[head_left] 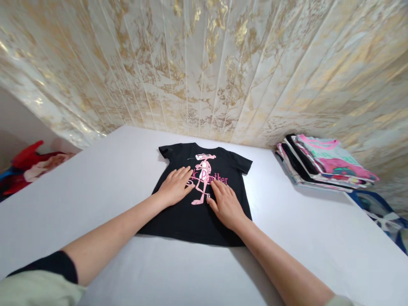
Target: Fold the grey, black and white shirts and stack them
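A black T-shirt [185, 225] lies spread flat, its neck toward the curtain and its hem toward me. On its front is a pink panther figure with pink lettering, partly covered by my hands. My left hand [175, 185] rests flat on the left half of the shirt, fingers stretched out. Over on the right half, my right hand [227, 204] also lies flat, fingers extended beside the print. Neither hand grips the cloth.
The shirt is on a white table [95, 204]. A stack of folded clothes [331, 163] sits at the back right. Beyond the right edge is a blue and white bag [382, 212]. Red clothes [32, 163] lie past the left edge. A gold-patterned curtain [204, 68] hangs behind.
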{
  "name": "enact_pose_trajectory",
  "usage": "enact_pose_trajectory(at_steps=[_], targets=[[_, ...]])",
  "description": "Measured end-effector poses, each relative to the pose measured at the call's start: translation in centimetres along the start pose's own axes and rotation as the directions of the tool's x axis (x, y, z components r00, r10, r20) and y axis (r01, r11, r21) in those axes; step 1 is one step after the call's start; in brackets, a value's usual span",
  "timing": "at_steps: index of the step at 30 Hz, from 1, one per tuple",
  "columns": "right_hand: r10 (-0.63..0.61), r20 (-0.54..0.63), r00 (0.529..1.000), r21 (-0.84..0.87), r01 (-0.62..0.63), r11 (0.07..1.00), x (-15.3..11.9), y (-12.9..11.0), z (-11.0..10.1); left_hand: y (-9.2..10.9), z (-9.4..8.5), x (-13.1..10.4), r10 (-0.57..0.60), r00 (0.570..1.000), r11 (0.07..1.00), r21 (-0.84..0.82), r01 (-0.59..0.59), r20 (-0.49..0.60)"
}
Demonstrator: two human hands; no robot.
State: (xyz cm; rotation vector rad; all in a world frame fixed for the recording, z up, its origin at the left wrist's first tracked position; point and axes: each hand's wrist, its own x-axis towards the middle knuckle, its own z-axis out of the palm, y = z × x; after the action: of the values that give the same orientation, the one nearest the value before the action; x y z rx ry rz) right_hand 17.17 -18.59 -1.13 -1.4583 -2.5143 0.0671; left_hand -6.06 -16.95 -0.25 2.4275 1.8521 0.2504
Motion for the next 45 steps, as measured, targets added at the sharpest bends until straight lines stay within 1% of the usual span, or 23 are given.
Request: enact_pose_trajectory(at_steps=[3,5,7,9,11,13,14,15,17,19,20,22,26,28,30,32,34,35,37,38,41,43,45], targets=[[-0.008,0.046,0.999,-0.014,0.008,1.000,-0.8,-0.9,0.1,-1.9,0.7,0.8,-0.159,0.987,0.984,0.076,0.160,-0.024],[0.006,0.053,0.999,-0.024,-0.004,1.000,-1.0,-0.8,0.2,-2.7,0.5,0.8,-0.272,0.960,0.954,0.109,0.278,-0.062],[0.018,0.052,0.998,-0.032,-0.016,0.999,-1.1,-0.7,0.2,-2.9,-0.2,0.7,-0.320,0.941,0.932,0.140,0.334,-0.116],[0.017,0.052,0.999,-0.037,-0.015,0.999,-1.0,-0.6,0.2,-2.2,-1.0,1.1,-0.265,0.945,0.943,0.155,0.296,-0.190],[0.007,0.052,0.999,-0.037,-0.005,0.999,-0.9,-0.7,0.1,-1.3,-1.5,2.2,-0.139,0.956,0.975,0.132,0.177,-0.257],[-0.003,0.054,0.999,-0.034,0.005,0.999,-0.9,-0.7,0.0,-0.8,-1.5,4.0,-0.043,0.963,0.996,0.070,0.064,-0.267],[-0.007,0.056,0.998,-0.031,0.009,0.999,-0.9,-0.7,0.0,-0.8,-1.3,5.0,-0.038,0.970,0.998,0.032,0.047,-0.238],[-0.011,0.060,0.998,-0.027,0.012,1.000,-0.8,-0.7,-0.1,-1.0,-1.0,5.9,-0.063,0.980,0.998,-0.001,0.064,-0.191],[-0.022,0.071,0.997,-0.010,0.023,1.000,-0.8,-0.7,-0.3,-1.9,-0.2,7.6,-0.174,0.981,0.985,-0.018,0.173,-0.089],[-0.037,0.084,0.996,0.016,0.036,0.999,-0.8,-0.7,-0.6,-2.9,0.6,8.5,-0.268,0.961,0.963,0.013,0.270,-0.072],[-0.046,0.089,0.995,0.029,0.043,0.999,-0.8,-0.7,-0.7,-3.3,0.9,8.8,-0.292,0.953,0.955,0.028,0.295,-0.084],[-0.067,0.099,0.993,0.046,0.062,0.997,-0.9,-0.7,-1.0,-3.8,1.3,8.8,-0.302,0.948,0.951,0.040,0.307,-0.104],[-0.118,0.123,0.985,0.048,0.113,0.992,-1.0,-0.8,-1.5,-3.9,1.4,8.3,-0.275,0.956,0.960,0.036,0.279,-0.101],[-0.116,0.124,0.986,0.033,0.112,0.993,-0.9,-0.8,-1.3,-3.8,1.2,8.2,-0.251,0.962,0.966,0.033,0.256,-0.107],[-0.057,0.105,0.993,0.000,0.058,0.998,-0.8,-0.7,-0.9,-3.9,0.9,8.0,-0.210,0.970,0.976,0.026,0.214,-0.125],[0.041,0.074,0.996,-0.039,-0.038,0.998,-0.6,-0.4,-0.3,-3.8,0.6,7.8,-0.161,0.975,0.986,0.019,0.166,-0.155],[0.127,0.050,0.991,-0.067,-0.124,0.990,-0.3,0.0,0.1,-3.3,0.3,7.1,-0.122,0.978,0.992,0.009,0.125,-0.168],[0.153,0.042,0.987,-0.075,-0.150,0.986,-0.2,0.2,0.3,-2.7,0.2,6.6,-0.093,0.984,0.996,-0.005,0.093,-0.155],[0.172,0.029,0.985,-0.082,-0.169,0.982,-0.1,0.5,0.5,-1.2,0.2,5.2,-0.003,0.996,0.998,-0.059,-0.002,-0.093],[0.172,0.022,0.985,-0.083,-0.169,0.982,-0.1,0.6,0.6,-0.2,0.3,4.2,0.065,0.997,0.993,-0.094,-0.069,-0.050],[0.167,0.008,0.986,-0.088,-0.166,0.982,-0.2,0.6,0.6,2.4,0.8,0.9,0.199,0.980,0.973,-0.122,-0.195,0.024],[0.162,0.005,0.987,-0.087,-0.161,0.983,-0.3,0.6,0.7,3.4,1.1,-1.3,0.262,0.965,0.960,-0.111,-0.258,0.026],[0.158,0.003,0.987,-0.080,-0.157,0.984,-0.4,0.6,0.7,3.5,1.3,-2.8,0.308,0.951,0.947,-0.103,-0.304,0.023]])
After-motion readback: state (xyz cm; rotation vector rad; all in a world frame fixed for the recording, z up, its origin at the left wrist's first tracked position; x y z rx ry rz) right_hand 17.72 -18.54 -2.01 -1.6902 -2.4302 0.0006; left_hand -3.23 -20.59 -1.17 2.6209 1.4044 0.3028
